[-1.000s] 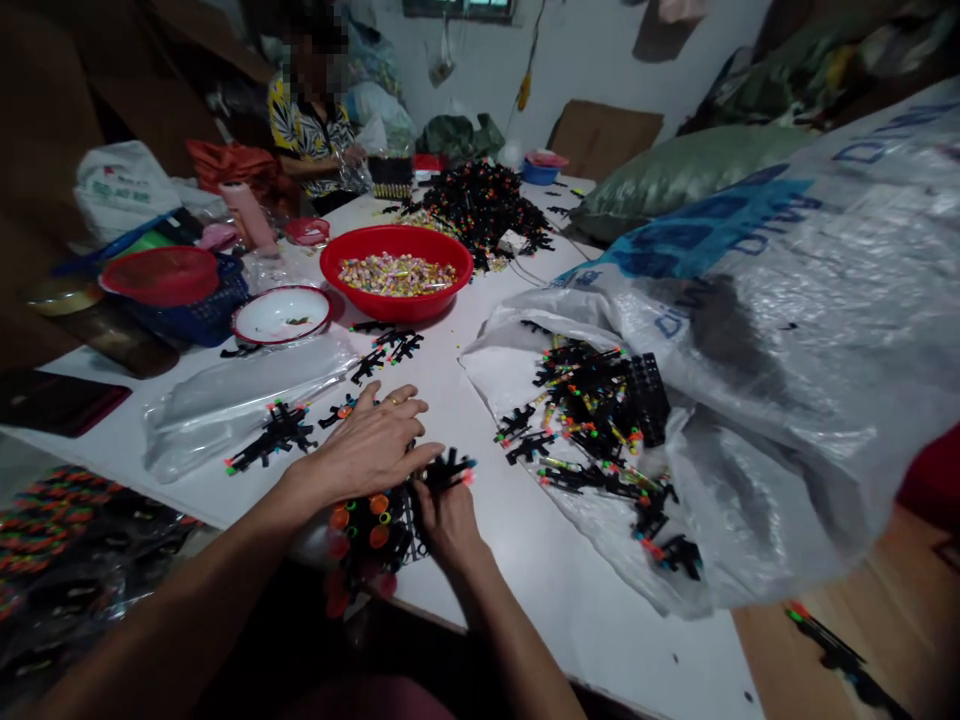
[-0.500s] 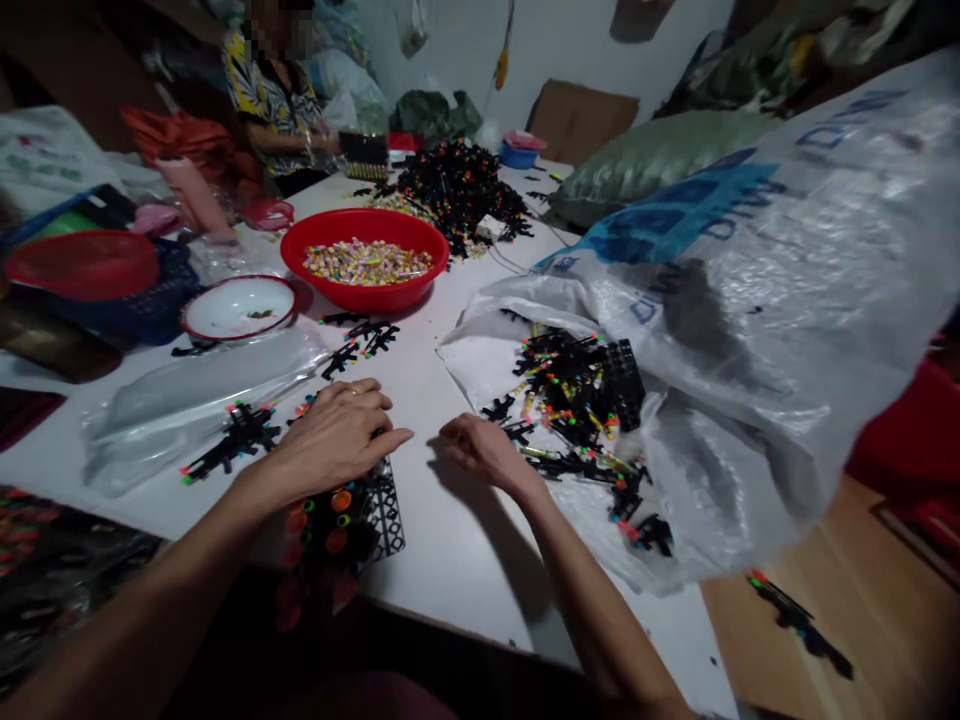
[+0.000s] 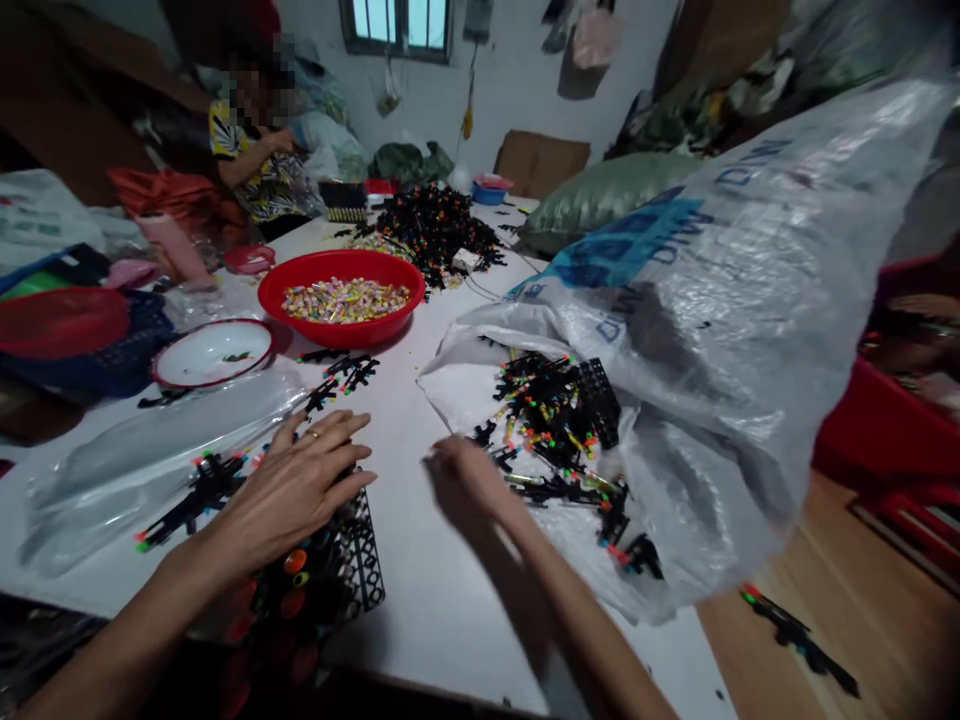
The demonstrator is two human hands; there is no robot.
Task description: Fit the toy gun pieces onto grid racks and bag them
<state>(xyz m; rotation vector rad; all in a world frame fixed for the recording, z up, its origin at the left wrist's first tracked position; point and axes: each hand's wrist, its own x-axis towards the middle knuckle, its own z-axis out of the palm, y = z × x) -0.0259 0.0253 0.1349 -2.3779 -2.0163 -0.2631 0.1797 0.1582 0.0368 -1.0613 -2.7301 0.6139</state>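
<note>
My left hand (image 3: 304,485) lies with its fingers stretched over a black perforated rack (image 3: 366,560) at the table's near edge. Orange and green round tips (image 3: 294,562) of pieces in the rack show below the palm; what is under the palm is hidden. My right hand (image 3: 469,470), slightly blurred, hovers over the white table with fingers curled together; anything pinched in them is too small to make out. Just right of it, small black toy guns (image 3: 547,405) with bright tips lie in the mouth of a large white plastic sack (image 3: 712,400). Another toy gun (image 3: 199,495) lies left of my left hand.
A red basin (image 3: 337,325) of small colourful pieces stands ahead, with a heap of black toy guns (image 3: 439,230) behind it. On the left are a white enamel dish (image 3: 210,355) and clear plastic bags (image 3: 150,440). A co-worker (image 3: 259,170) sits at the far left.
The view has tilted up, so a window now shows. My left fingers have spread a little over the rack. My right hand stays curled near the sack. The co-worker's hand has risen.
</note>
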